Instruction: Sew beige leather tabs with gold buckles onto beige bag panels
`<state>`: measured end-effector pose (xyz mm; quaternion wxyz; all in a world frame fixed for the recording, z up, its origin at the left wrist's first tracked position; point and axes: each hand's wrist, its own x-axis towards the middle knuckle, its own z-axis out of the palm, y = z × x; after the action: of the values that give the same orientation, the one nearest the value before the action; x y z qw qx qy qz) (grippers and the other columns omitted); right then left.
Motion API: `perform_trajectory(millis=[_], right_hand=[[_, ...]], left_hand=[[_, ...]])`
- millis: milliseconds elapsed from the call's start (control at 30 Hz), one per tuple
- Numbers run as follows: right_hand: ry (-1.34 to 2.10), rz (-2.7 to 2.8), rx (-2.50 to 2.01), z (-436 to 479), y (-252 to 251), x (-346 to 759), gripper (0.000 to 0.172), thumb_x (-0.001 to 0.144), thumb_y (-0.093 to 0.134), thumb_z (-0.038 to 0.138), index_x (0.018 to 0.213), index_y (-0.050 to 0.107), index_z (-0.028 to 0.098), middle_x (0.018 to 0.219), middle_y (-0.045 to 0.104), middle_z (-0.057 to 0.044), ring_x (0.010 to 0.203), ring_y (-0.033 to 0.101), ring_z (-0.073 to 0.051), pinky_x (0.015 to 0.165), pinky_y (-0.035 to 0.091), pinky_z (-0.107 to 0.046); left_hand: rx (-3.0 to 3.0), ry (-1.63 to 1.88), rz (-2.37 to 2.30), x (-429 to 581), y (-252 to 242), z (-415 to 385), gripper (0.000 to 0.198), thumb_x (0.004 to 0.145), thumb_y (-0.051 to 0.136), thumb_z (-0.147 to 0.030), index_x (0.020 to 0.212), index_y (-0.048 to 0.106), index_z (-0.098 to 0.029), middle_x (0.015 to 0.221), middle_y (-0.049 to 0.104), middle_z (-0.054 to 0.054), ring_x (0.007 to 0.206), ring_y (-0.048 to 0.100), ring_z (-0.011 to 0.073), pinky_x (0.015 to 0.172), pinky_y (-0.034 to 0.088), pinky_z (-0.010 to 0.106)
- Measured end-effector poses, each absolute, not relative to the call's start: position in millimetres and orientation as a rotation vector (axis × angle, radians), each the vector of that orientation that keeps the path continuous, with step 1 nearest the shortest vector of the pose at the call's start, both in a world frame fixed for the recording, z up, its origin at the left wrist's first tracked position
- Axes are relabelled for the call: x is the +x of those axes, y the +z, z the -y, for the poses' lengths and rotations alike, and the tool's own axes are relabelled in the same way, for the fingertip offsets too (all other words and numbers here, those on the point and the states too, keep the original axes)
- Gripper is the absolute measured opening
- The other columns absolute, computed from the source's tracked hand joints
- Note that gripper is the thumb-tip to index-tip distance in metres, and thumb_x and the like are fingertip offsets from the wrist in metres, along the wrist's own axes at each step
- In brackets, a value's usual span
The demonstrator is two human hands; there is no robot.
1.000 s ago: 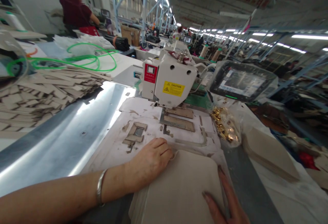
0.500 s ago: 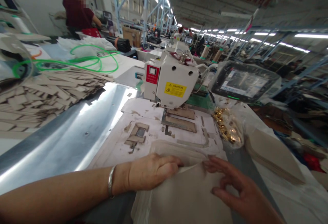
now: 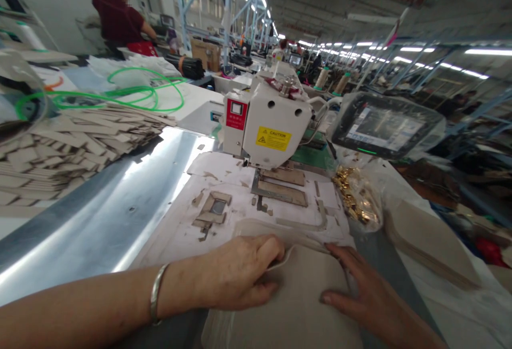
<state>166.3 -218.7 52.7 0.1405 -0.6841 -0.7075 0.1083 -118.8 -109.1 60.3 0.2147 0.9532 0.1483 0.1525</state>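
Note:
A beige panel (image 3: 304, 295), soft like cloth or leather, lies in front of me on a stack of similar pieces (image 3: 220, 322). My left hand (image 3: 240, 272) has its far left edge pinched between thumb and curled fingers, and that edge bows upward. Along the panel's right side, my right hand (image 3: 364, 290) rests with fingers stretched out and thumb apart on the surface. The far end of the stack overlaps a white template plate (image 3: 168, 232). Just beyond stands a white sewing machine head (image 3: 276, 125), with a metal clamp frame (image 3: 280, 193) below it.
On the left, many beige strips (image 3: 80, 146) lie heaped beside a shiny metal plate (image 3: 132, 194) and a green tube (image 3: 160, 108). A bag of gold metal parts (image 3: 358, 200), a control screen (image 3: 384, 128) and another panel stack (image 3: 432, 242) are at right. A person (image 3: 120, 21) sits farther back.
My left hand has turned, its thumb now showing over the panel's lifted edge. The panel's far end has flattened and spread toward the right, and my right thumb has come down onto it.

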Motion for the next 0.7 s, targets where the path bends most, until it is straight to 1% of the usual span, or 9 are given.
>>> perform_trajectory(millis=[100, 200, 267, 333, 400, 433, 500, 567, 700], right_hand=[[0.360, 2.082, -1.972, 222, 56, 166, 0.061, 0.075, 0.070, 0.036, 0.131, 0.055, 0.017, 0.128, 0.062, -0.013, 0.114, 0.062, -0.028, 0.093, 0.053, -0.039], [0.158, 2.129, -1.902, 228, 62, 153, 0.045, 0.079, 0.066, 0.030, 0.123, 0.057, 0.021, 0.118, 0.065, -0.009, 0.106, 0.065, -0.025, 0.085, 0.056, -0.034], [-0.099, 2.155, -1.800, 237, 60, 146, 0.031, 0.083, 0.062, 0.028, 0.114, 0.060, 0.022, 0.109, 0.067, -0.009, 0.096, 0.068, -0.023, 0.078, 0.058, -0.031], [-0.374, 2.196, -1.645, 247, 52, 143, 0.021, 0.086, 0.057, 0.021, 0.106, 0.063, 0.023, 0.107, 0.068, -0.009, 0.095, 0.069, -0.023, 0.078, 0.058, -0.031], [-0.564, 2.278, -1.505, 255, 43, 144, 0.031, 0.085, 0.050, 0.012, 0.110, 0.064, 0.024, 0.115, 0.069, -0.009, 0.106, 0.067, -0.022, 0.087, 0.055, -0.031], [-0.611, 2.331, -1.465, 258, 39, 146, 0.040, 0.084, 0.048, 0.008, 0.116, 0.064, 0.024, 0.122, 0.067, -0.009, 0.114, 0.064, -0.022, 0.092, 0.053, -0.031], [-0.610, 2.428, -1.433, 261, 30, 152, 0.052, 0.083, 0.046, 0.007, 0.130, 0.059, 0.024, 0.133, 0.063, -0.006, 0.126, 0.055, -0.022, 0.099, 0.050, -0.031], [-0.546, 2.488, -1.410, 263, 21, 156, 0.055, 0.086, 0.047, 0.012, 0.140, 0.051, 0.021, 0.136, 0.060, -0.006, 0.131, 0.051, -0.023, 0.102, 0.049, -0.032], [-0.376, 2.494, -1.489, 277, 1, 154, 0.055, 0.092, 0.046, 0.016, 0.146, 0.044, 0.022, 0.139, 0.056, -0.006, 0.130, 0.051, -0.023, 0.104, 0.048, -0.036]], left_hand=[[2.728, 0.284, -0.526, -98, 80, 98, 0.078, 0.062, 0.080, -0.058, 0.117, 0.051, -0.011, 0.121, 0.059, 0.017, 0.111, 0.057, 0.0334, 0.094, 0.048, 0.043], [2.803, 0.039, -0.559, -81, 91, 89, 0.075, 0.056, 0.083, -0.063, 0.103, 0.060, -0.009, 0.110, 0.062, 0.016, 0.104, 0.059, 0.0340, 0.091, 0.049, 0.044], [2.824, 0.073, -0.584, -78, 93, 90, 0.066, 0.061, 0.083, -0.057, 0.101, 0.060, -0.009, 0.106, 0.063, 0.014, 0.099, 0.060, 0.0314, 0.087, 0.050, 0.042], [2.881, 0.219, -0.511, -82, 90, 97, 0.043, 0.075, 0.078, -0.043, 0.100, 0.059, -0.013, 0.105, 0.064, 0.012, 0.095, 0.061, 0.0275, 0.085, 0.051, 0.039], [2.976, 0.365, -0.336, -92, 82, 105, 0.016, 0.090, 0.061, -0.028, 0.100, 0.059, -0.016, 0.111, 0.065, 0.011, 0.099, 0.061, 0.0253, 0.088, 0.050, 0.038], [3.024, 0.420, -0.251, -98, 77, 110, 0.012, 0.094, 0.053, -0.022, 0.103, 0.060, -0.016, 0.118, 0.064, 0.012, 0.106, 0.060, 0.0257, 0.093, 0.049, 0.039], [3.081, 0.463, -0.152, -109, 67, 115, 0.025, 0.096, 0.045, -0.017, 0.118, 0.058, -0.013, 0.134, 0.056, 0.015, 0.122, 0.053, 0.0284, 0.105, 0.041, 0.043], [3.048, 0.423, -0.137, -118, 63, 118, 0.039, 0.097, 0.044, -0.021, 0.134, 0.049, -0.010, 0.146, 0.047, 0.015, 0.134, 0.044, 0.0293, 0.114, 0.033, 0.044], [2.879, 0.266, -0.115, -132, 76, 121, 0.053, 0.098, 0.046, -0.040, 0.147, 0.039, -0.019, 0.152, 0.040, 0.005, 0.140, 0.038, 0.0247, 0.118, 0.028, 0.041]])
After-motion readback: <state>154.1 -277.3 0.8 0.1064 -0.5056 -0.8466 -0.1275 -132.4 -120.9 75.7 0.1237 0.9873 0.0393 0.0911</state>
